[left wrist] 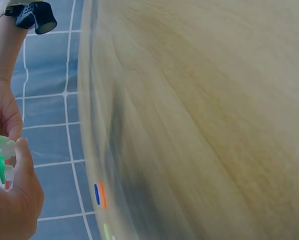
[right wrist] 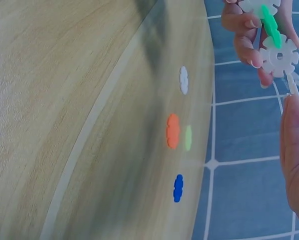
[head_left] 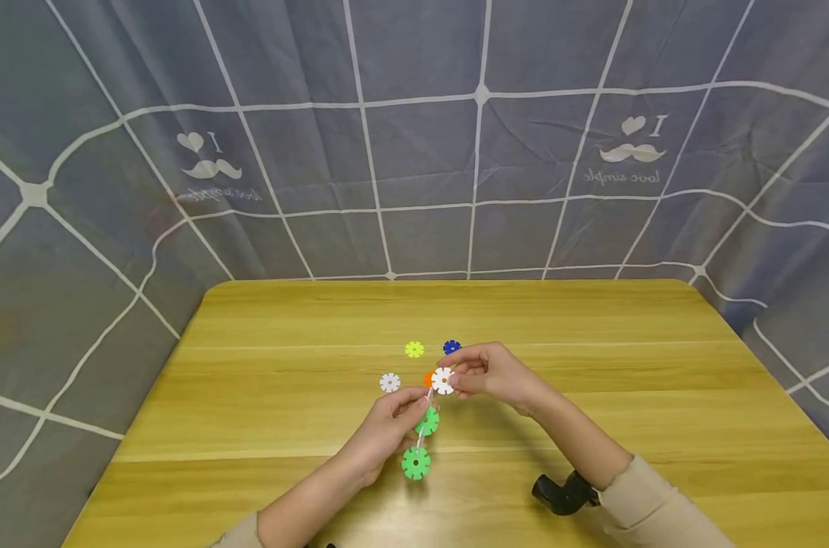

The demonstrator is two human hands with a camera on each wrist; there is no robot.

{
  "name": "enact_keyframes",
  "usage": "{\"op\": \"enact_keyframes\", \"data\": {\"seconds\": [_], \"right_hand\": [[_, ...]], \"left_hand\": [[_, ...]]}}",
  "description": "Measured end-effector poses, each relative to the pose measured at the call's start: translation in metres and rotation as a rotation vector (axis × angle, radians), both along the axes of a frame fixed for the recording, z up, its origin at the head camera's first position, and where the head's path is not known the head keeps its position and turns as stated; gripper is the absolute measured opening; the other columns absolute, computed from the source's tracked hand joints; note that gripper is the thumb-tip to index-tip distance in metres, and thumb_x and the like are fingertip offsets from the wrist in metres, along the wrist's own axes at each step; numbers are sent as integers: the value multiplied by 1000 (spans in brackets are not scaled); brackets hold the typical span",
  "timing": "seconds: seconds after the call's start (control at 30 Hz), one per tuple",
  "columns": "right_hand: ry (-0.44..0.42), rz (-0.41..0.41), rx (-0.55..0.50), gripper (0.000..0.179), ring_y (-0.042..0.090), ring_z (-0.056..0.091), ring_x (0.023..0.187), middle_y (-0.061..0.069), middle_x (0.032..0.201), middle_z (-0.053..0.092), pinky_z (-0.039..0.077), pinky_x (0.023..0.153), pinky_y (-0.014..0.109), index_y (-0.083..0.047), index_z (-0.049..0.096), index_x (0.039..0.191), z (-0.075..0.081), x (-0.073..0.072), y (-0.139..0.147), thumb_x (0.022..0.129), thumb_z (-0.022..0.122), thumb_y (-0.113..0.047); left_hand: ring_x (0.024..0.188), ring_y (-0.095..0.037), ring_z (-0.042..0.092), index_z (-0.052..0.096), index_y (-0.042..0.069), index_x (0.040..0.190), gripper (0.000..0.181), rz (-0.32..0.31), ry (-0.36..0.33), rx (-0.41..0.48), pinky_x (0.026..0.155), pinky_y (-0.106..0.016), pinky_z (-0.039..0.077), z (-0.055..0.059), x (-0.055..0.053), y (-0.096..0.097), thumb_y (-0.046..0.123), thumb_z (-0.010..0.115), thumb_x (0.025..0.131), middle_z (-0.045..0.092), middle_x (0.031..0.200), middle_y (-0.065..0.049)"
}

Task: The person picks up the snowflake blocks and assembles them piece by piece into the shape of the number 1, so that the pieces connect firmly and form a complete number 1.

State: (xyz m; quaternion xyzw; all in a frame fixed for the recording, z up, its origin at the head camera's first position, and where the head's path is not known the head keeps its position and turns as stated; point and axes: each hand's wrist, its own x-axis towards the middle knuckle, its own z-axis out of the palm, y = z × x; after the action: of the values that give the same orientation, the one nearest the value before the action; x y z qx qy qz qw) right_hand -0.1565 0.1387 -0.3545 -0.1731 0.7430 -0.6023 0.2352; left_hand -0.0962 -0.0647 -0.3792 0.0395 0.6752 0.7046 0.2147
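Interlocking notched plastic discs are in both hands above the table. My left hand (head_left: 392, 425) grips a joined chain of green and white discs, with one green disc (head_left: 416, 463) at its near end and another green disc (head_left: 431, 420) by the fingers. A white disc (head_left: 442, 381) is pinched between thumb and fingers of my right hand (head_left: 494, 378). In the right wrist view this pinched disc (right wrist: 292, 85) stands edge-on against the rim of the chain's end white disc (right wrist: 279, 56); whether their notches are locked, I cannot tell.
Loose discs lie on the wooden table (head_left: 284, 396) beyond the hands: yellow-green (head_left: 414, 349), blue (head_left: 451, 346), white (head_left: 390, 382) and orange (head_left: 428, 378), the orange partly hidden. A black wrist camera (head_left: 563, 495) is by the right forearm. A grey curtain (head_left: 421, 152) hangs behind the table.
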Motion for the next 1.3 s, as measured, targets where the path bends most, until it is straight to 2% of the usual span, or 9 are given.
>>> {"op": "enact_keyframes", "data": {"seconds": [0.1,0.37,0.5,0.77,0.97,1.13,1.3], "right_hand": [[4,-4,-4,32,16,62,71,7,82,60,56,71,32,16,54,117,0,0,0,88,59,1],[14,0,-7,28,12,58,65,8,79,61,55,66,29,12,57,115,0,2,-1,90,58,0],[61,28,0,27,13,55,64,12,78,59,51,61,26,12,57,114,0,2,-1,91,56,0],[120,99,18,20,13,49,60,17,76,55,46,56,25,8,60,109,2,2,-4,91,54,-1],[139,109,36,18,13,48,58,7,71,56,44,53,25,8,60,106,4,1,-8,91,52,1],[115,108,34,19,14,50,59,6,72,57,46,54,27,8,60,106,2,4,-8,91,51,1],[139,117,29,17,13,48,57,10,71,55,45,52,25,8,60,105,2,4,-10,92,51,2]], "left_hand": [[82,-9,55,49,-7,127,41,-7,7,-10,70,-29,51,1,2,0,23,49,98,61,109,-13],[88,-11,56,46,-8,128,43,-39,28,26,77,-37,52,1,4,1,23,48,98,57,118,-20],[86,-10,56,49,-7,127,42,-24,31,32,74,-30,52,1,4,2,22,49,98,59,116,-20],[76,-8,51,51,-7,125,40,-20,31,47,60,-19,46,0,8,2,22,50,97,63,106,-10],[74,-9,52,52,-7,126,40,-16,35,38,61,-20,48,0,7,1,21,49,98,62,106,-13],[75,-10,53,55,-6,123,38,-7,39,25,64,-23,50,1,7,1,21,50,97,61,104,-14],[77,-9,54,56,-7,122,36,11,58,26,64,-23,51,0,7,3,19,50,97,62,103,-14]]}}
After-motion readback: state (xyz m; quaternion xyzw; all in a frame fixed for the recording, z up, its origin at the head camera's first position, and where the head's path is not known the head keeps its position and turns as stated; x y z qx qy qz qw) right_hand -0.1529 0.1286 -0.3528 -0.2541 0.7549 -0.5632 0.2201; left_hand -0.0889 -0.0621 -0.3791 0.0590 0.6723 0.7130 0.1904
